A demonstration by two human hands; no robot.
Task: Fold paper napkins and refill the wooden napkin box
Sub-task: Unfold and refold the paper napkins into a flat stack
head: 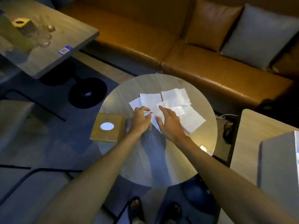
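Note:
Several white paper napkins (175,97) lie scattered and overlapping on the far half of a round wooden table (161,159). My left hand (140,118) pinches the edge of one napkin (153,118) at the near side of the pile. My right hand (169,122) lies flat with fingers spread on the same napkin, just right of the left hand. The wooden napkin box (108,126) stands at the table's left edge, next to my left wrist; its top has an oval hole showing white inside.
A brown leather sofa (202,62) with a grey cushion (258,36) runs behind the table. A second table (48,46) at far left carries glasses and another wooden box. A third table (258,143) stands at the right. Chair frames and my sandalled feet are below.

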